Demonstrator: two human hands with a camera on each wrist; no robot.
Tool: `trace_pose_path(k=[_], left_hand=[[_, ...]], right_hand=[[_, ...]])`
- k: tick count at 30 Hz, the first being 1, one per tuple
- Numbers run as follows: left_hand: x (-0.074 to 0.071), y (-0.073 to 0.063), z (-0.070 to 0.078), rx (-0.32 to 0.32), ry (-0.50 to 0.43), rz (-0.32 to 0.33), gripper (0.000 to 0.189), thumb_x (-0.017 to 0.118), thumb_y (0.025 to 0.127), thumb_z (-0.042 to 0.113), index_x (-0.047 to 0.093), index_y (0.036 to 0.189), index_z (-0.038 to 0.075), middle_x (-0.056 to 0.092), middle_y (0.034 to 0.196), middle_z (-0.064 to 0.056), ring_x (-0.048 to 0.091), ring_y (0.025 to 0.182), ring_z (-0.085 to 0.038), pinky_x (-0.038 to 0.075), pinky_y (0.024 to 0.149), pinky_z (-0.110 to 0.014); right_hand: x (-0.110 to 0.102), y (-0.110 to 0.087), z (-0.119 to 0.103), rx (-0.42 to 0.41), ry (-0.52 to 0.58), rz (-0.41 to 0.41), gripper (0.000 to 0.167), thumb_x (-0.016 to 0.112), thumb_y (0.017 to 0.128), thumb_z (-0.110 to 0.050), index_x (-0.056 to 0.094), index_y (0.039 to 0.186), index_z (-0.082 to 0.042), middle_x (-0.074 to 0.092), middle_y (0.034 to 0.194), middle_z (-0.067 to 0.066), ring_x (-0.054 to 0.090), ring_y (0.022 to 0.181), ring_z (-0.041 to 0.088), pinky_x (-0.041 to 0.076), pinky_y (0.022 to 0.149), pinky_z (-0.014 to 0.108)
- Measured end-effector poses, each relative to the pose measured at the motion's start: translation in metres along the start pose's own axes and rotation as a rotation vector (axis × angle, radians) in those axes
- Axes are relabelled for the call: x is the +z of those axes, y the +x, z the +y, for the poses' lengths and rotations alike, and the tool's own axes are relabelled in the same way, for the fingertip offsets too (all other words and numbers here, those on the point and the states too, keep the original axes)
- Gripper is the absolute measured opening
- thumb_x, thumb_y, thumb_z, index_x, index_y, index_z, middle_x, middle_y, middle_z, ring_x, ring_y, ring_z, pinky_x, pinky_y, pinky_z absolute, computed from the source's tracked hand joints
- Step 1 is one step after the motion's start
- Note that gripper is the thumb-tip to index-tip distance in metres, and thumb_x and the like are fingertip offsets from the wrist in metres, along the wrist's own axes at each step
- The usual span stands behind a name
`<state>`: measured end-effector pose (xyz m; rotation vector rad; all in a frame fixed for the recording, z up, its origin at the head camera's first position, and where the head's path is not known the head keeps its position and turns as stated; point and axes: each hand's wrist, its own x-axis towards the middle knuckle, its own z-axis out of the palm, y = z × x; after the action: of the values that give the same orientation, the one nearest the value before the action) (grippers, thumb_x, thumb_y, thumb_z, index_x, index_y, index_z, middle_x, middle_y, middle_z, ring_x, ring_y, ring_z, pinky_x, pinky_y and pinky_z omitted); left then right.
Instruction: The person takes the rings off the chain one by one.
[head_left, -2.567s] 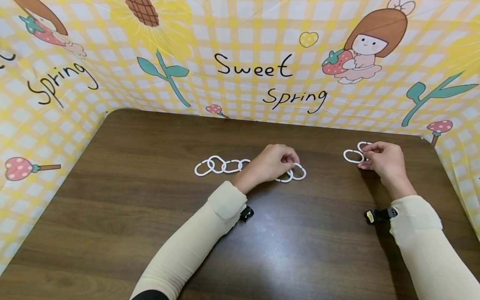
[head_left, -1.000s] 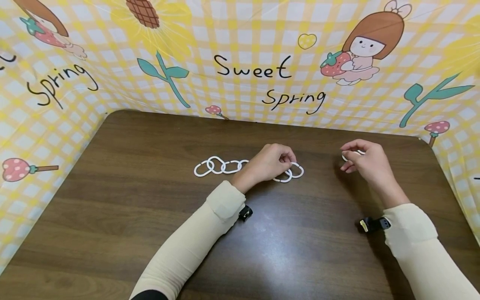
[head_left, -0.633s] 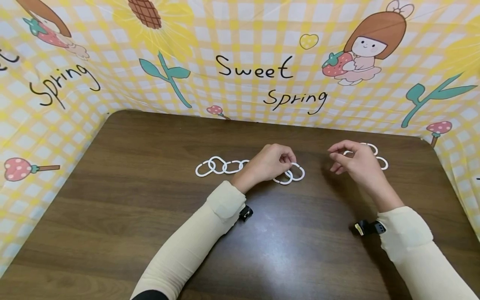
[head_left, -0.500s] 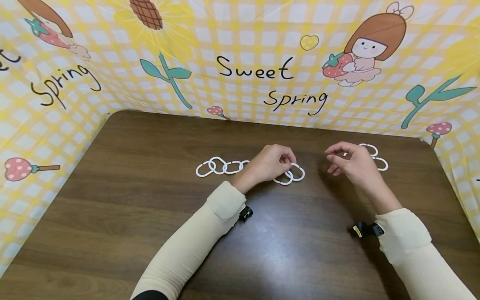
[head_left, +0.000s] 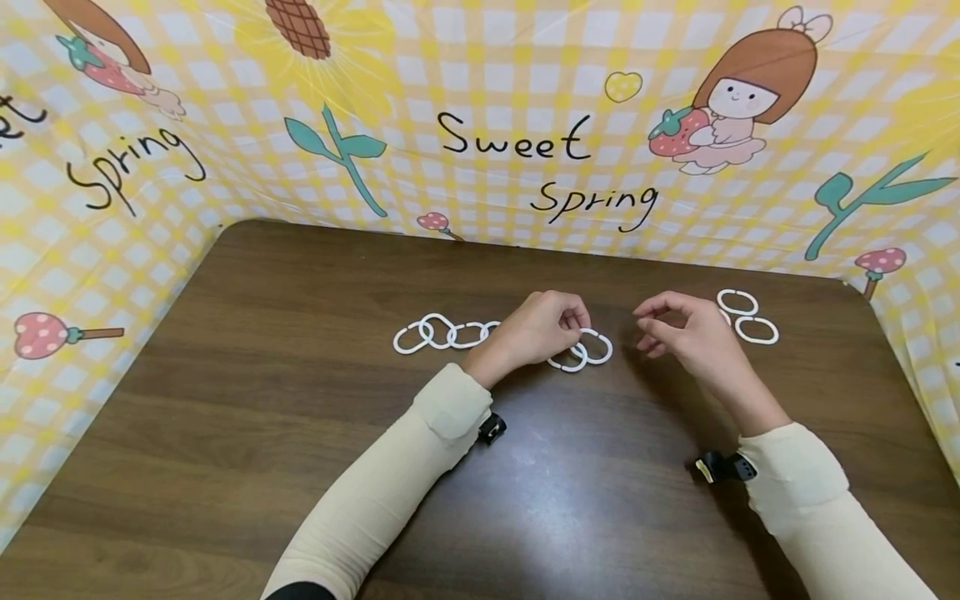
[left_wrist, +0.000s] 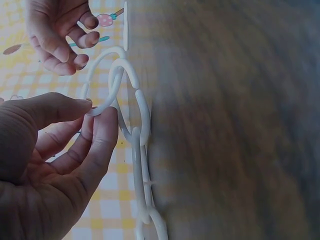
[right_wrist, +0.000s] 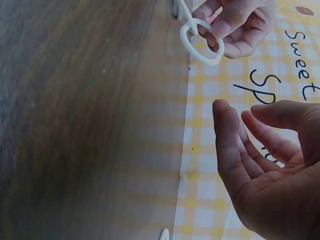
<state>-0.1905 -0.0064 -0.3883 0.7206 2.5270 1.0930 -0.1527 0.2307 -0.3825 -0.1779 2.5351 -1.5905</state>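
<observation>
My left hand [head_left: 536,329] pinches one link [left_wrist: 116,90] near the right end of a white plastic chain [head_left: 452,334] between thumb and fingertips. The middle of the chain is hidden under that hand in the head view; its left part lies on the table, and links show past the fingers to the right. My right hand [head_left: 697,337] hovers to the right of the chain with relaxed fingers, thumb and index apart, holding nothing in the right wrist view. Behind it lie loose white links: one oval link [head_left: 757,317], another link [head_left: 735,291], and a third mostly hidden by the hand.
Everything lies on a dark brown wooden table [head_left: 225,433]. A yellow checked cloth [head_left: 495,50] with printed flowers and lettering rises along its back and sides. Each wrist carries a small black camera, such as the right one's camera [head_left: 723,467].
My right hand has left the loose links at the right and moved leftward toward the chain, uncovering them. The left hand has kept its pinch on the chain in place.
</observation>
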Motion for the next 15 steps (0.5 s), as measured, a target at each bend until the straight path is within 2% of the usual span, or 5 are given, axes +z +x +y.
trace_pose_path(k=[9, 15], left_hand=[[0.001, 0.002, -0.002, -0.020, -0.011, 0.008, 0.011, 0.066, 0.095, 0.001, 0.074, 0.100, 0.005, 0.070, 0.089, -0.004, 0.061, 0.082, -0.011, 0.046, 0.072, -0.017], [0.000, 0.001, -0.002, -0.035, -0.036, 0.025, 0.010, 0.067, 0.094, 0.001, 0.074, 0.100, 0.004, 0.068, 0.088, -0.003, 0.061, 0.081, -0.012, 0.045, 0.071, -0.017]], right_hand=[[0.007, -0.001, -0.002, 0.012, 0.017, -0.022, 0.023, 0.063, 0.100, 0.000, 0.063, 0.117, 0.015, 0.074, 0.093, 0.010, 0.074, 0.079, 0.008, 0.062, 0.072, 0.026], [0.013, 0.000, 0.000, 0.027, 0.048, -0.036, 0.024, 0.064, 0.099, 0.001, 0.063, 0.118, 0.015, 0.074, 0.099, 0.011, 0.074, 0.084, 0.006, 0.062, 0.075, 0.026]])
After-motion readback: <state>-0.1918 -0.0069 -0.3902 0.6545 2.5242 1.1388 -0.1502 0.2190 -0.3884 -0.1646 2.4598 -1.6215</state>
